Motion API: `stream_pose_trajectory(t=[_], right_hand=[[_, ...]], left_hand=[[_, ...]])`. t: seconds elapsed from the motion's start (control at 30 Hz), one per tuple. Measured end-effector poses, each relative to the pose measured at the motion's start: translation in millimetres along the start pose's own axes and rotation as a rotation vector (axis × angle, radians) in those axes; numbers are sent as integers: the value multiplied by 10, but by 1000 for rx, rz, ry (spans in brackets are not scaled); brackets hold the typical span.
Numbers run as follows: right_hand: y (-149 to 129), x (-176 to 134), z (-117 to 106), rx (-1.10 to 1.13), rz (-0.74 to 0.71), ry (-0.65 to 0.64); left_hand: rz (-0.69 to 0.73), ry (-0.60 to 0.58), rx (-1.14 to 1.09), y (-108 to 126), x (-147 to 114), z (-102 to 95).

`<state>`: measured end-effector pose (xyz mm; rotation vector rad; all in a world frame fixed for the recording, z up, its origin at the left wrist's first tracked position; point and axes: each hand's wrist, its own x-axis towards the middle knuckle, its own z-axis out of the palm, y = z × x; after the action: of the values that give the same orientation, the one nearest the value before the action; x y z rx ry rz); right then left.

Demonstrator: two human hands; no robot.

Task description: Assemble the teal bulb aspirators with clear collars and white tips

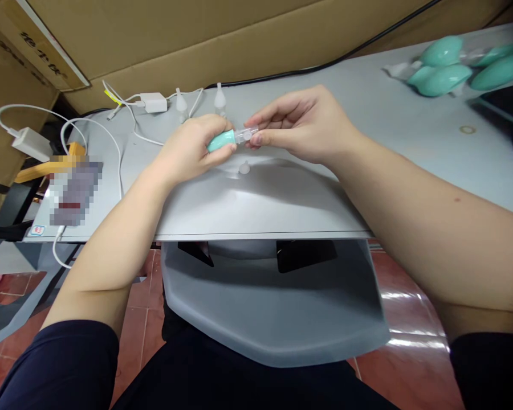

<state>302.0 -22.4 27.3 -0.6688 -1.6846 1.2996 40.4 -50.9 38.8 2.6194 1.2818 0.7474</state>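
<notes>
In the head view, the left hand (192, 142) had its fingers wrapped round the teal device (222, 140); the right hand's (310, 125) fingers pinched its clear tube (243, 135), above the table (205, 208), beyond a white tip (244, 168).

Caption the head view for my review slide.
Left hand grips a teal device while the right hand pinches its clear end above a gray table.

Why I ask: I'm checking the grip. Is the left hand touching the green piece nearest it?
Touching. The head view shows it: the left hand curls around the green piece, its thumb lying against the near side.
</notes>
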Motion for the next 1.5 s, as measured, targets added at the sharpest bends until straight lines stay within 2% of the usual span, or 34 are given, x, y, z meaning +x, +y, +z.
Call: stream_pose_trajectory(t=[0.2,0.4,0.53,0.7,0.93,1.1,1.2,1.37,1.5], right_hand=[[29,4,-1,35,-6,-8],[7,-19,6,0,50,-26],[1,-27,51,-20,75,-1],[19,-21,100,-10,65,26],[-35,-2,7,-98,7,-69],[8,3,-87,-332,153,-269],[43,13,-90,-455,155,-332],[24,9,-81,-469,167,-337],[-17,-14,-114,-417,160,-272]], left_hand=[[10,-45,34,18,2,-39],[18,-89,58,43,-8,-53],[63,-21,4,34,4,-25],[-16,1,-34,38,12,-5],[-77,6,-114,121,6,-52],[-71,-7,-126,90,4,-48],[-54,-1,-125,33,-2,-22],[-57,-14,-113,-12,-6,1],[-78,-26,-110,3,-8,-13]])
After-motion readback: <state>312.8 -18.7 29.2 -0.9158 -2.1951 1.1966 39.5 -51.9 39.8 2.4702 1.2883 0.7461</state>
